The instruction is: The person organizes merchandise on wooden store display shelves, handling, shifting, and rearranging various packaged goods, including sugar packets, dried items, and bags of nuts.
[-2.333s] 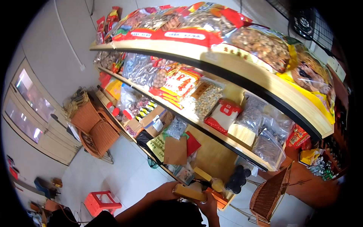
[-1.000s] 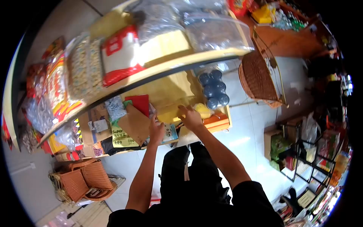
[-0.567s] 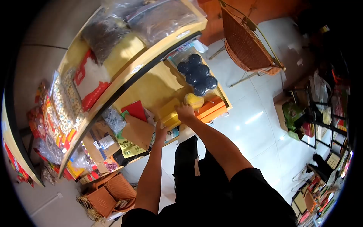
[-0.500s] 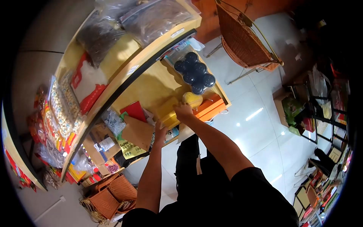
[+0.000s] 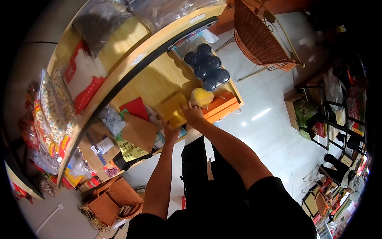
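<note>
A yellow box point(image 5: 172, 106) lies on the lower wooden shelf point(image 5: 147, 85), with both hands at its near side. My left hand point(image 5: 170, 130) holds its left near corner, fingers bent over the edge. My right hand point(image 5: 192, 113) grips its right side, beside a round yellow object point(image 5: 202, 97). An orange box point(image 5: 219, 106) sits just right of my right hand. Behind these stands a pack of dark-lidded containers point(image 5: 207, 67). Left of the yellow box are a brown cardboard piece point(image 5: 140, 132) and a red packet point(image 5: 135, 108).
The upper shelf edge point(image 5: 137, 59) crosses above the lower shelf at the left. A wicker basket on a stand point(image 5: 258, 40) is at the upper right, wicker baskets point(image 5: 115, 199) at the lower left. A black rack point(image 5: 330, 115) with goods stands at the right.
Earlier the hands held a yellowish box in front of the shelf; now the box rests on it between them. Since half a second ago it sits slightly farther in, and the view has shifted.
</note>
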The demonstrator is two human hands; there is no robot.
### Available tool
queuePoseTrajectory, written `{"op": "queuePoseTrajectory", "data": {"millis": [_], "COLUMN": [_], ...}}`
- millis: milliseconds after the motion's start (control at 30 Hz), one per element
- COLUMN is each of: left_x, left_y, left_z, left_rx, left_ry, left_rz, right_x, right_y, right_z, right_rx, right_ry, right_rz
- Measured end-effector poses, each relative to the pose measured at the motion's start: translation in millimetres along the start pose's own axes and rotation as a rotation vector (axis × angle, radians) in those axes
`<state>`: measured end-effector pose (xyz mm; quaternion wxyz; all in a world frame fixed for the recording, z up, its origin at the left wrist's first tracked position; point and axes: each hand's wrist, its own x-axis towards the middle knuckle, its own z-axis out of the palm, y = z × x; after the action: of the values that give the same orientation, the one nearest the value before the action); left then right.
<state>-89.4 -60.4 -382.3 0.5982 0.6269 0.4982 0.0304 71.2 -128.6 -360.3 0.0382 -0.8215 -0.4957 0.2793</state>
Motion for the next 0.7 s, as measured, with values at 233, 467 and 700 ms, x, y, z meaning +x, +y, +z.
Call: {"op": "queuePoseTrajectory", "data": {"millis": [233, 467, 700], "left_x": [8, 5, 2], "left_y": [-11, 1, -5], "left_z": [-4, -14, -14], "left_rx": [0.084, -0.016, 0.162], "left_ry": [0.147, 0.193, 0.192], "left_rz": [0.042, -0.054, -0.006], "right_x": [-1, 3, -10], "right_y": [4, -7, -10], "right_z": [5, -17, -13], "right_rx": [0.147, 0.379, 0.078], "right_ry": [0.095, -0.011, -0.023], "right_rz": [-0.046, 0.058, -0.038]}}
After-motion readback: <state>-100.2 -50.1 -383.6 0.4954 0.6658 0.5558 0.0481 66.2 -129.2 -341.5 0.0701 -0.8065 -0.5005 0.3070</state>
